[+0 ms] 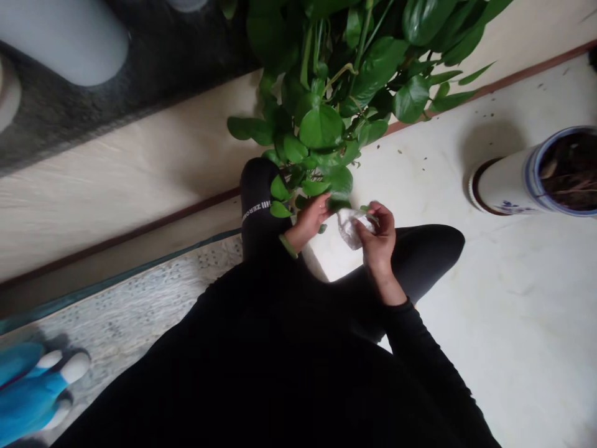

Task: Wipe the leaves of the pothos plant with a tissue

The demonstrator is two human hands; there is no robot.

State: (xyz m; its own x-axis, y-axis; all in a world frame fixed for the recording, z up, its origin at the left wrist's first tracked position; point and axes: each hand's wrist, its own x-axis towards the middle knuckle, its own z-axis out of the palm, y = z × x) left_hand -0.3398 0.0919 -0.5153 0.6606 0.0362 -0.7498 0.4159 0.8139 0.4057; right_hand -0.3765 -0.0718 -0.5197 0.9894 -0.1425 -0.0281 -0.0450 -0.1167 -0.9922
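A leafy green vine plant (321,127) hangs down in front of me, its lowest leaves reaching between my knees. My left hand (311,221), with a pale green bangle (288,246) on the wrist, has its fingers closed at the edge of a low leaf (339,200). Just to its right, my right hand (379,239) grips a crumpled white cloth (349,228) between thumb and fingers. A bit of green shows at the cloth's upper edge, beside the right fingertips. The fingers partly cover both the leaf and the cloth.
A white and blue flowerpot (508,180) with soil stands on the pale floor at the right. A dark ledge (153,74) at upper left carries a grey-white container (69,37). Blue and white slippers (37,389) lie on a patterned mat (153,292) at lower left.
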